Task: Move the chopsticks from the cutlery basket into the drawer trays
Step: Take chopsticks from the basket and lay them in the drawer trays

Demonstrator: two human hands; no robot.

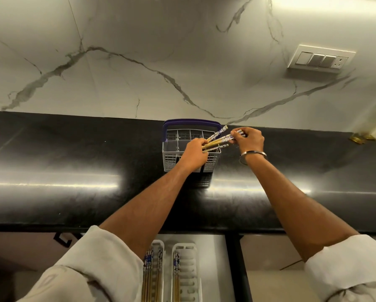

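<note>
A grey cutlery basket (170,159) with a purple handle stands on the black counter by the wall. Several bamboo chopsticks (216,139) with blue-patterned tops slant over its right side. My left hand (194,154) grips their lower ends above the basket. My right hand (249,139) pinches their patterned tops just right of the basket. Below the counter edge, two white drawer trays lie side by side: the left tray (160,244) holds several chopsticks, the right tray (190,269) holds a few along its left side.
The glossy black counter (73,171) runs the full width, with a marble wall behind. A switch panel (320,59) is on the wall at the upper right. A small brass object (361,137) sits at the counter's far right. A steel bangle (252,154) circles my right wrist.
</note>
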